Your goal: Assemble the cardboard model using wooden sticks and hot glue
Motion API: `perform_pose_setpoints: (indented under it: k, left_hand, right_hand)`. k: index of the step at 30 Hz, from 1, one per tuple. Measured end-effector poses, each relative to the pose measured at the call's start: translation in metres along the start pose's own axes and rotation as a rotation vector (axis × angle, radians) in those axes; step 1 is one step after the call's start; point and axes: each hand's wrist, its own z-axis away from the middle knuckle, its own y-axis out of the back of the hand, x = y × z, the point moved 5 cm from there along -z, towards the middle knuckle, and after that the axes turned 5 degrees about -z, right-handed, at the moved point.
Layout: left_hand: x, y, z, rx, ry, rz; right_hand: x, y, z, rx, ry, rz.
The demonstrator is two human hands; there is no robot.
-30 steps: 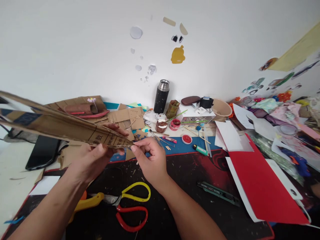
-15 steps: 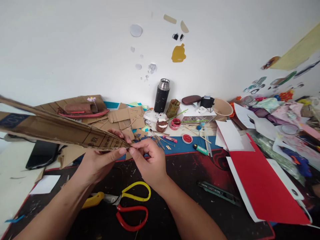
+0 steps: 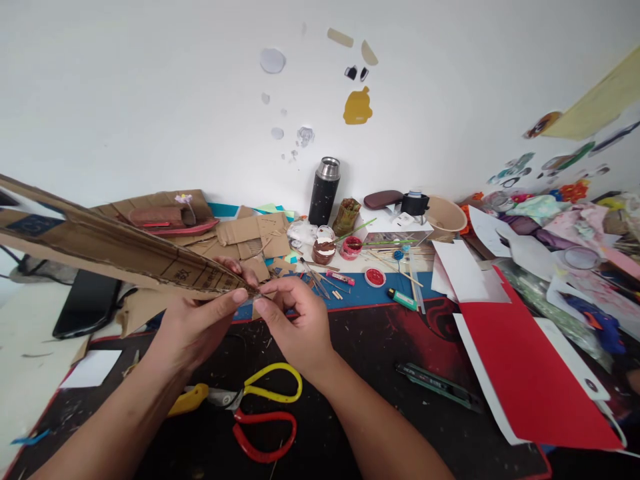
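A long folded piece of brown cardboard [image 3: 135, 250], with printed characters inside, stretches from the left edge and narrows to a point near the middle. My left hand [image 3: 200, 323] grips it from below near the narrow end, thumb along the near side and fingertips showing behind. At the very tip, my right hand [image 3: 297, 320] pinches the cardboard between thumb and forefinger. Below both hands lie scissors [image 3: 270, 385] with one yellow and one red handle, their blades partly hidden by my left forearm. Near them is another yellow handle [image 3: 189, 401].
A green utility knife [image 3: 440, 387] lies right of my right forearm, beside red paper [image 3: 535, 373]. At the back stand a black flask [image 3: 324, 193] and paint jars [image 3: 351, 248]. A small red boat model [image 3: 175, 227] and a phone [image 3: 87, 303] are left.
The wide left end of the cardboard has tilted, showing more of its opening between the two sides. Both hands have shifted very slightly left, still holding the narrow end.
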Motion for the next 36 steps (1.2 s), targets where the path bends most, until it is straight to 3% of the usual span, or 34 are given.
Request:
perform_pose_setpoints:
  k: [9, 20, 24, 29, 36]
  left_hand:
    - [-0.001, 0.007, -0.002, 0.048, -0.063, 0.029]
    - [0.015, 0.017, -0.010, 0.206, -0.099, 0.057]
    - [0.014, 0.015, -0.009, 0.189, -0.107, 0.060]
    - [0.013, 0.010, -0.007, 0.150, -0.103, 0.015]
    - [0.008, 0.006, -0.002, 0.120, -0.060, -0.022]
  right_hand:
    - [0.002, 0.002, 0.000, 0.050, -0.036, -0.003]
    - [0.011, 0.015, -0.007, 0.155, -0.218, -0.328]
    - [0.013, 0.007, -0.004, 0.090, -0.232, -0.345]
    - [0.013, -0.002, 0.005, -0.007, -0.184, -0.133]
    - [0.012, -0.003, 0.001, 0.015, -0.195, -0.160]
